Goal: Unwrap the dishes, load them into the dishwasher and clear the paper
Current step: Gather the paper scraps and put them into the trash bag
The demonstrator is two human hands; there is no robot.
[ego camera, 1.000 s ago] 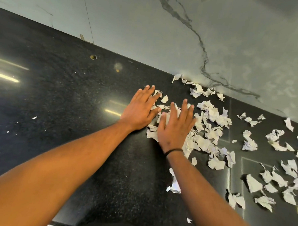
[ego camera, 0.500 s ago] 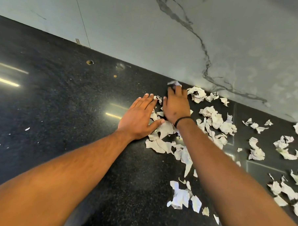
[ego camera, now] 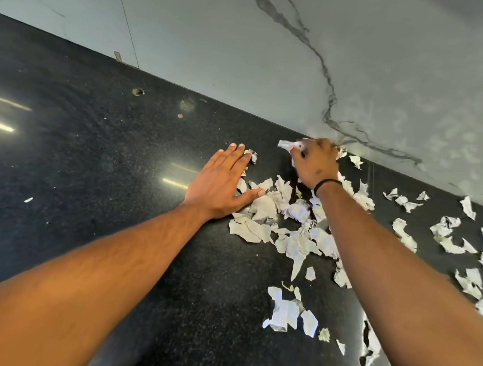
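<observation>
Right hand (ego camera: 316, 164) fingers blurred (grip on paper scrap (ego camera: 286, 144) unclear).

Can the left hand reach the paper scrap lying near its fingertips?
Probably yes. The left hand lies flat on the black counter, and the small paper scrap sits just past its fingers with nothing between.

The paper scraps (ego camera: 264, 208) carry faint print, too small to read.

One head-worn view, looking forward and steeply down, tilted, onto the black counter (ego camera: 103, 154). It sits close above both forearms, facing the counter's far edge where the marble wall (ego camera: 378, 64) rises.
</observation>
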